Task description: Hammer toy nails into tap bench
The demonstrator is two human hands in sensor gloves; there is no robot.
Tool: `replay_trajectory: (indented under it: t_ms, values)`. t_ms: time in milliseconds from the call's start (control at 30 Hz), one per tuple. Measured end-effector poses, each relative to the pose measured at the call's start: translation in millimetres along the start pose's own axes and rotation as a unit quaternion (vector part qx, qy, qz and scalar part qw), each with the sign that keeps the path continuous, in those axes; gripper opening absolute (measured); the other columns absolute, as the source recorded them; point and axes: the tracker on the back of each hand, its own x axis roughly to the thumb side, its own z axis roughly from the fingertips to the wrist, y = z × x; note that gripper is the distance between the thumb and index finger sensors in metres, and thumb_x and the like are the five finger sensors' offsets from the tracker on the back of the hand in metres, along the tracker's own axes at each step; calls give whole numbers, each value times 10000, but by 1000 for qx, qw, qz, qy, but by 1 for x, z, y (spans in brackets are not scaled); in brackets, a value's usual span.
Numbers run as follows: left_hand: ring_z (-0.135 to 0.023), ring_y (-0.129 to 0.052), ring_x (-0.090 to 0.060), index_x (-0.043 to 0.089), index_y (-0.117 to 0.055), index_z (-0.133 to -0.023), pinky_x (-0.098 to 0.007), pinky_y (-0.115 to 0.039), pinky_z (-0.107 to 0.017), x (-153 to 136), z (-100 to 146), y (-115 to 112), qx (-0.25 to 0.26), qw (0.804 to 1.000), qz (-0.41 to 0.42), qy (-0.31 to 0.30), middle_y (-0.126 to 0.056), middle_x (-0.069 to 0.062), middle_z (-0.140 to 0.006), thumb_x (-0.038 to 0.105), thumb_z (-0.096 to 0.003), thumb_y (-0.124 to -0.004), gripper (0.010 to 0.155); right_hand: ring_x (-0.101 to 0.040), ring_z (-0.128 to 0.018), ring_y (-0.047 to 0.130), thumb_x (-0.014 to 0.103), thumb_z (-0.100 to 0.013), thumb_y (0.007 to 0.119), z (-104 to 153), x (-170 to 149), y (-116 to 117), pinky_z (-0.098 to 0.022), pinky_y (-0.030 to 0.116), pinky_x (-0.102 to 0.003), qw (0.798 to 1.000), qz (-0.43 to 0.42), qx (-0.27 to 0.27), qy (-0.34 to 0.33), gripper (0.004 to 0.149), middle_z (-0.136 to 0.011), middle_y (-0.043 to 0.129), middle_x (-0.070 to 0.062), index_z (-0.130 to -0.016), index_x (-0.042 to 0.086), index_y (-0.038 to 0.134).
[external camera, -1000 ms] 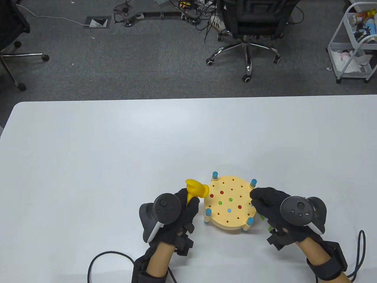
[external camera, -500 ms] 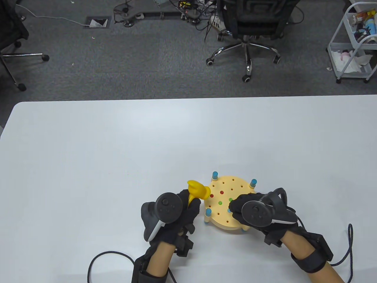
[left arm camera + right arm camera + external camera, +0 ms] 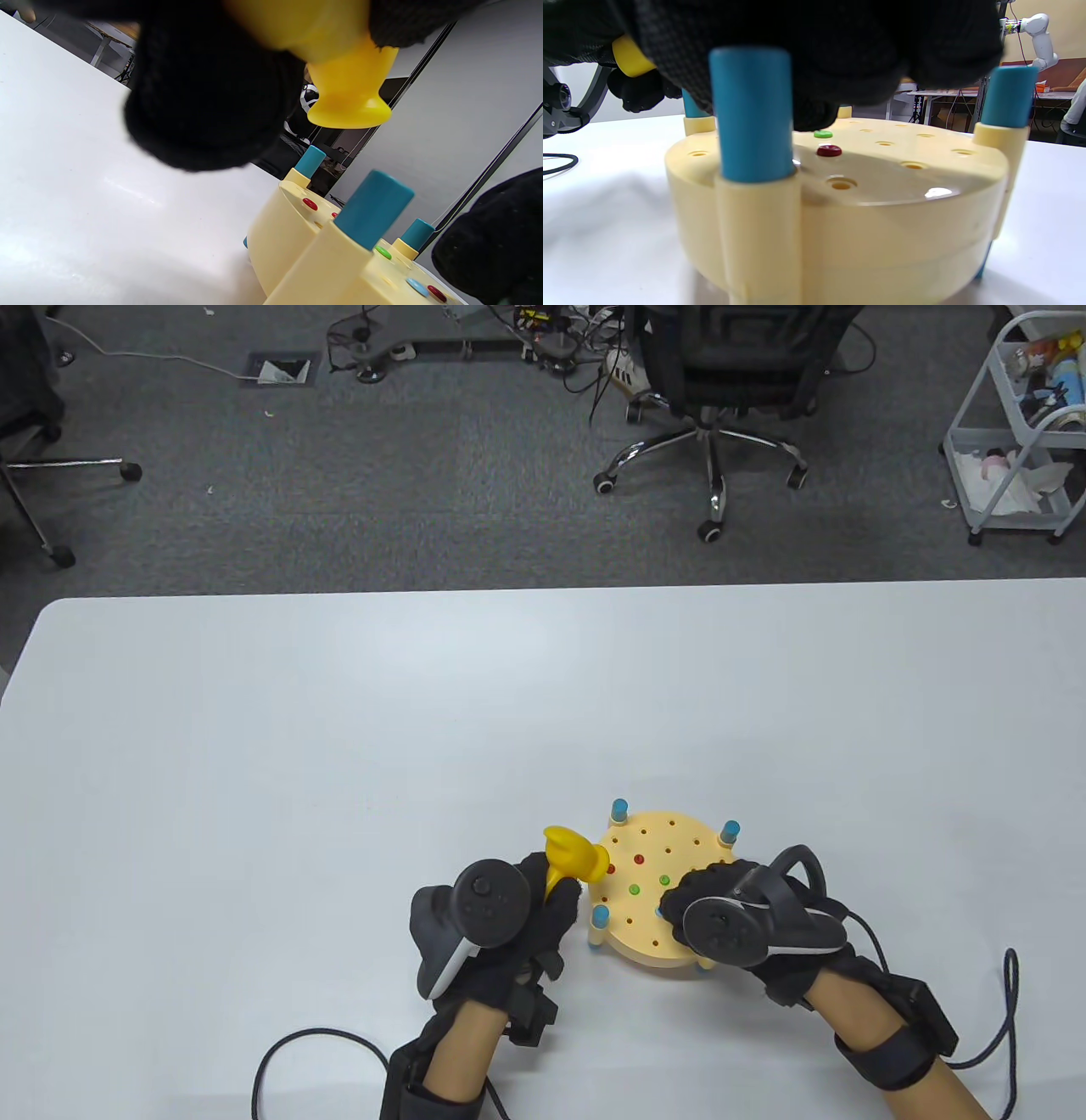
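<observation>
The round cream tap bench (image 3: pixel 655 833) stands on blue-capped corner posts (image 3: pixel 751 114), with red, green and blue nail heads sunk in its top. My left hand (image 3: pixel 547 891) grips the yellow toy hammer (image 3: pixel 573 855) by its handle, the head hanging over the bench's left edge. In the left wrist view the hammer face (image 3: pixel 348 114) hovers above the bench (image 3: pixel 284 237). My right hand (image 3: pixel 683 899) sits on the bench's near right part, its fingers (image 3: pixel 814 63) bunched with tips down beside a green nail head (image 3: pixel 823 134). Anything pinched there is hidden.
The white table (image 3: pixel 339 729) stretches far to the left and back of the bench. Glove cables (image 3: pixel 288 1052) trail at the front edge. An office chair (image 3: pixel 721 381) and a wire cart (image 3: pixel 1010 432) stand on the floor beyond the table.
My right hand swung left from beside the bench onto its top, then settled there with fingers down. The left hand and hammer crept slightly toward the bench.
</observation>
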Motion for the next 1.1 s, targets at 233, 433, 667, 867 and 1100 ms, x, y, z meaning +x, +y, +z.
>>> replay_trajectory:
  t_ms: [233, 433, 667, 867, 1100]
  values:
    - [-216, -1042, -250, 77, -770, -867, -344, -820, -118, 2, 0, -1, -1, 1000, -4, -6, -988, -166, -542, 523, -397, -687, 653, -156, -392, 962, 437, -369, 824, -2, -1, 4, -412, 846, -380, 999, -19, 24, -13, 419, -679, 954, -46, -735, 248, 902]
    - [-214, -1042, -250, 79, -773, -865, -343, -820, -117, 18, 6, -2, 14, 998, -16, -56, -989, -164, -541, 525, -396, -689, 652, -168, -429, 958, 498, -417, 696, 8, -27, -13, -421, 830, -386, 988, -104, -102, 51, 528, -730, 927, -85, -843, 220, 835]
    - [-191, -1059, -231, 134, -829, -850, -331, -830, -94, 60, 24, -23, 39, 982, -78, -167, -1031, -139, -516, 547, -380, -725, 635, -191, -537, 925, 494, -407, 722, 22, -86, 5, -442, 806, -383, 952, -109, -181, 220, 690, -885, 811, -151, -1001, 150, 656]
    - [-168, -1050, -241, 130, -837, -844, -331, -826, -83, 79, 27, -53, 16, 971, -166, -174, -1035, -143, -498, 546, -381, -724, 633, -195, -519, 942, 476, -407, 733, 13, -106, 54, -421, 812, -382, 947, -193, -96, 237, 694, -867, 835, -143, -998, 120, 652]
    - [-169, -1047, -238, 120, -825, -849, -333, -823, -86, 83, 32, -47, 68, 970, -159, -170, -1028, -144, -497, 543, -384, -712, 638, -181, -470, 955, 457, -420, 703, 9, -104, 62, -391, 821, -364, 939, -200, -115, 254, 580, -813, 872, -117, -924, 170, 722]
